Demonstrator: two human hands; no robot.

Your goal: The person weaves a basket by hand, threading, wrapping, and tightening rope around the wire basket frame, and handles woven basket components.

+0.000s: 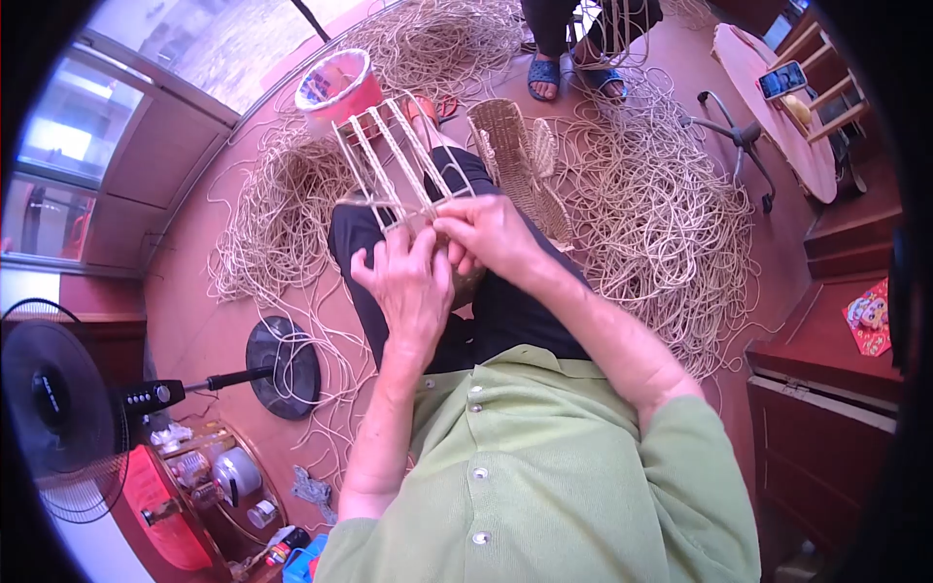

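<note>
A narrow wire frame (pixel 387 160) with pale cord stretched along it rests across my knees. My left hand (pixel 406 284) grips its near end, fingertips on the bottom bar and thumb out to the side. Pinched at the same near corner, my right hand (pixel 491 233) holds a strand of the pale cord (pixel 428 211), partly hidden by the fingers. Both hands are close together, almost touching. Beyond my right knee stands a woven cord piece (pixel 515 155), curved like a trough.
Loose cord heaps (pixel 671 223) cover the floor on both sides. A pink bucket (pixel 340 92) stands ahead left. A fan (pixel 58 398) and a round rack (pixel 219 486) are at left. Another person's feet in blue sandals (pixel 544 78) are ahead; a round table (pixel 768 107) is at right.
</note>
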